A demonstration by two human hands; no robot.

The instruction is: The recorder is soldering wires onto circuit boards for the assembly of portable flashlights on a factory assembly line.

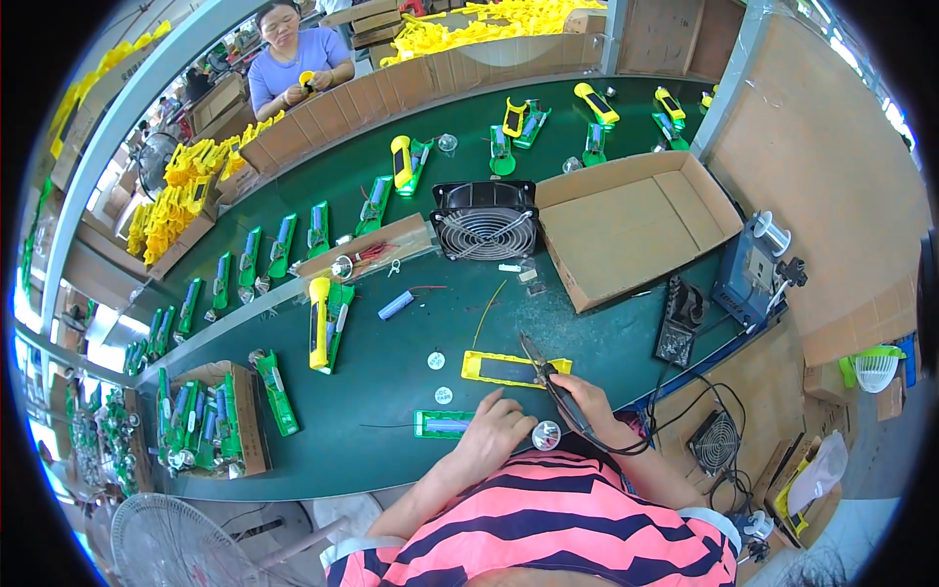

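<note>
My right hand (587,406) grips a soldering iron (564,399) by its dark handle; the tip points away, over the right end of a yellow housing frame (504,370) with a dark panel. My left hand (496,430) has its fingers curled over the right end of a green lamp housing (421,424), which holds a blue cylindrical battery (448,426). A thin dark wire sticks out to its left. Beside the left fingertips is a round clear lamp head (546,435). What the left fingertips pinch is partly hidden.
A black fan (486,223) and an open cardboard box (636,220) stand beyond my hands. At the right is a blue soldering station (748,269) near a black iron stand (680,318). A box of green housings (210,421) is at the left. Across the bench a co-worker (298,64) handles a yellow part.
</note>
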